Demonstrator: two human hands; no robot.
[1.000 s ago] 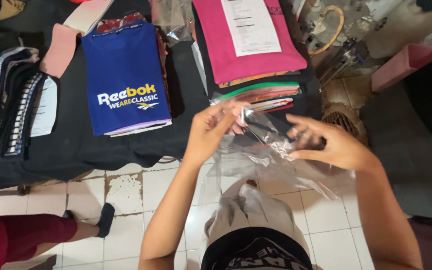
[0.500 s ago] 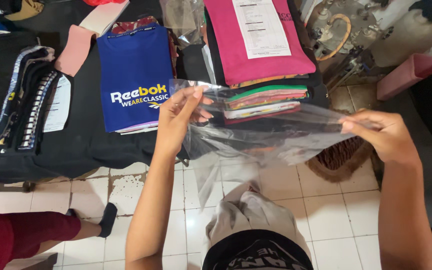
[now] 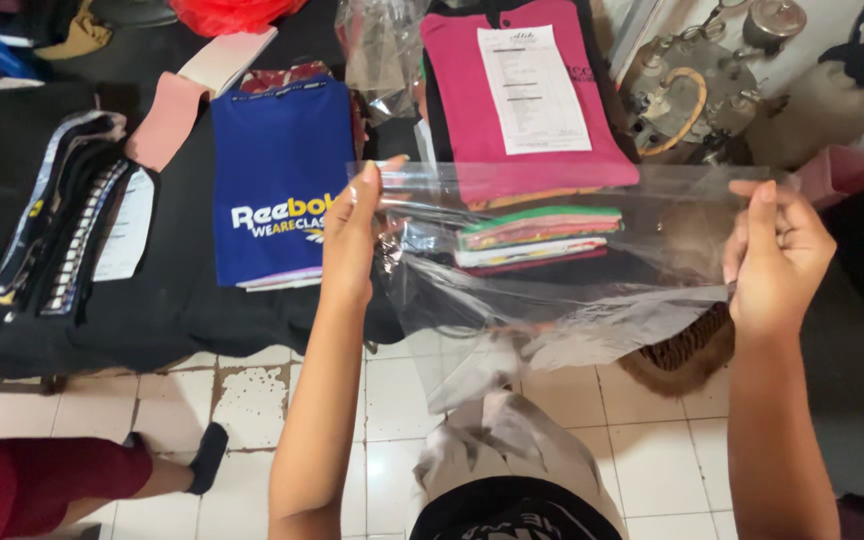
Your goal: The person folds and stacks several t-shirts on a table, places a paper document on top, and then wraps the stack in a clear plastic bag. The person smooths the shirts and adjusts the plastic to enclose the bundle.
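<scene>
- Clear plastic bag (image 3: 552, 260) stretched wide between two bare hands above the front edge of a black-draped table (image 3: 152, 310), hanging partly over the white tiled floor (image 3: 282, 400)
- Left hand (image 3: 355, 232) pinches the bag's upper left corner between thumb and fingers; right hand (image 3: 775, 255) is closed on the upper right edge, fingers curled over the film
- Film looks feather-light, limp and slippery, likely to crease, cling or slide from a loose pinch; the top corners, where both hands already grip, seem the surest hold, since the lower part sags and folds on itself
- Behind the bag, at the table's front edge, sits a stack of folded shirts (image 3: 537, 235) in green, pink and white, seen through the plastic; a pink folded garment (image 3: 462, 110) with a paper sheet (image 3: 532, 90) lies further back, a blue printed shirt (image 3: 277, 180) to the left
- Bag's opening cannot be made out; its bottom edge is lost against grey cloth (image 3: 512, 450) at the person's lap
- Another person's leg (image 3: 72, 480) in red is cut off at the lower left corner
</scene>
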